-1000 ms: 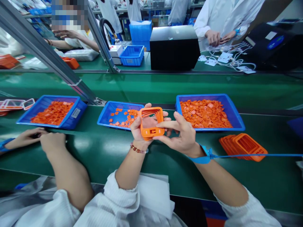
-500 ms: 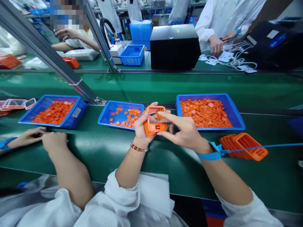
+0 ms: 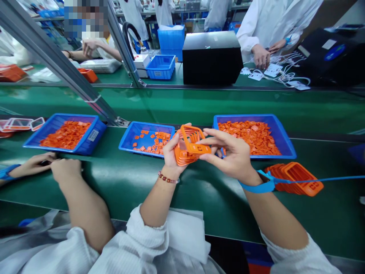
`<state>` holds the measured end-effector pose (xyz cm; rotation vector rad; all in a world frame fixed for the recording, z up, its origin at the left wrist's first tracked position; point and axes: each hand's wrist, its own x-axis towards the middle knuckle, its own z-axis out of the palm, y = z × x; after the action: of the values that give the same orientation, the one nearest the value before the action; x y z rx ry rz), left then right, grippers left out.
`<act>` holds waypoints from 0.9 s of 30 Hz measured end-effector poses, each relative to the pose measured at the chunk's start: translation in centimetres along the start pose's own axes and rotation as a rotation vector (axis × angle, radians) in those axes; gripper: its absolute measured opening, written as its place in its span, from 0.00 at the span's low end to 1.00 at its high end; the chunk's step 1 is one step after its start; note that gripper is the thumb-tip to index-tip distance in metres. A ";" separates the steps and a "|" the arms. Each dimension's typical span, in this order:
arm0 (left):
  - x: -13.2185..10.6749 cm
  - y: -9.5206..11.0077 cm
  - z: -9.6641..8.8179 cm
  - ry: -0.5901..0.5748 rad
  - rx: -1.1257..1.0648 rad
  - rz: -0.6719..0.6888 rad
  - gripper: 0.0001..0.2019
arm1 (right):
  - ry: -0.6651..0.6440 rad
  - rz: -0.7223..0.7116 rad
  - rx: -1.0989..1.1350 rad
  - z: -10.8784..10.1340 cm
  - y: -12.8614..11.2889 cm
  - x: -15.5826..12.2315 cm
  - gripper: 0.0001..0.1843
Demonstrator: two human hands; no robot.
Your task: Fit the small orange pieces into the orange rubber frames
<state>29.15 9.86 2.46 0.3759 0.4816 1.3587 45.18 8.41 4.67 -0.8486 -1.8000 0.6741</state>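
Observation:
My left hand (image 3: 170, 156) grips a small stack of orange square frames (image 3: 184, 155) above the green table. My right hand (image 3: 232, 156) pinches the top orange frame (image 3: 196, 141) of that stack and holds it tilted away to the right. A blue strap with a cord circles my right wrist (image 3: 258, 185). Just behind my hands sit a blue tray with a few small orange pieces (image 3: 142, 130) and a fuller blue tray of orange pieces (image 3: 278, 131).
A pile of orange frames (image 3: 296, 178) lies on the table at right. A third blue tray of orange pieces (image 3: 61, 118) is at left, with a neighbour's hands (image 3: 54, 165) near it. Beyond the conveyor stand a black box (image 3: 212, 57) and people in white coats.
My right hand has pulled the top frame off the stack towards the right, and the stack in my left hand has turned from face-on to slanted.

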 end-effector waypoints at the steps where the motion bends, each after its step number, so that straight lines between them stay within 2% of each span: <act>1: 0.0 0.0 -0.1 0.001 -0.001 -0.007 0.21 | 0.041 0.018 0.026 -0.1 0.0 0.0 0.28; 4: 0.0 0.0 -0.6 -0.071 -0.005 -0.063 0.20 | 0.162 0.041 0.078 -0.3 -0.2 0.1 0.28; 7: 0.1 0.1 -0.8 -0.138 -0.008 -0.083 0.20 | 0.206 0.018 0.083 -0.5 -0.3 0.2 0.30; 9: 0.1 0.1 -0.7 -0.130 -0.005 -0.053 0.20 | 0.150 0.007 0.058 -0.5 -0.3 0.2 0.29; 12: 0.1 0.1 -0.4 -0.090 -0.001 -0.018 0.22 | -0.047 0.002 -0.047 -0.2 -0.2 0.2 0.26; 14: 0.1 0.0 -0.4 -0.112 0.008 -0.032 0.23 | -0.143 -0.013 -0.151 0.0 -0.1 0.2 0.25; 19: 0.0 -0.1 -0.8 -0.180 0.052 -0.057 0.25 | -0.163 -0.063 -0.297 0.3 -0.1 0.2 0.25; 27: 0.3 -0.3 -0.8 -0.167 0.119 -0.057 0.21 | -0.250 -0.042 -0.295 -0.1 -0.1 0.2 0.26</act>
<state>28.95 10.07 1.59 0.5644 0.4319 1.2353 45.20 8.56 4.92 -0.9498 -2.1734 0.5114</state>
